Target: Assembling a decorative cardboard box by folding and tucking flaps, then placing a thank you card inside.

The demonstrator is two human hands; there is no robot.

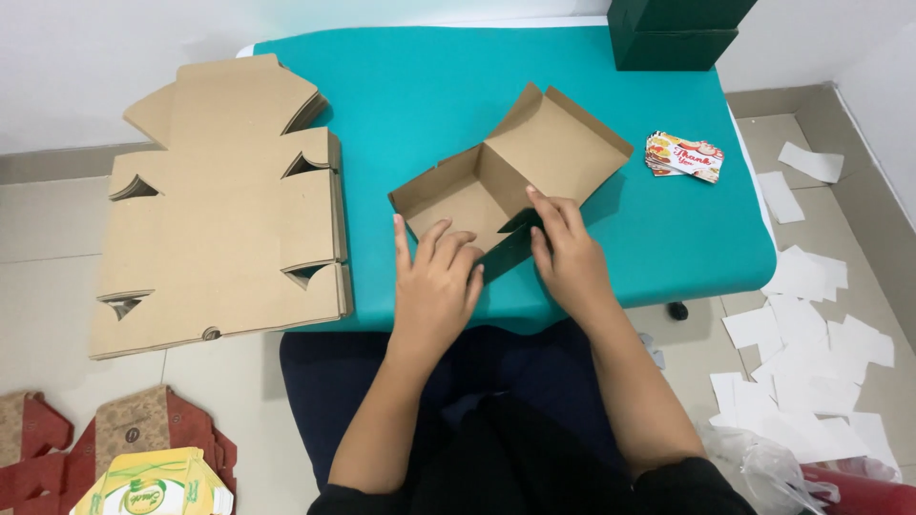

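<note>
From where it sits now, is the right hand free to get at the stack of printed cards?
Probably yes. The right hand rests on the half-folded cardboard box, and only bare teal table cover lies between it and the stack of printed cards.

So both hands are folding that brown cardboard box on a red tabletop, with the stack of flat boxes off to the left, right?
Not quite: the head view shows the tabletop is teal, not red. The rest holds: the left hand and right hand press on the brown cardboard box, with the stack of flat boxes to the left.

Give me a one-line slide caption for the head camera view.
Both hands, left hand and right hand, press on a half-folded brown cardboard box on a teal table.
</note>
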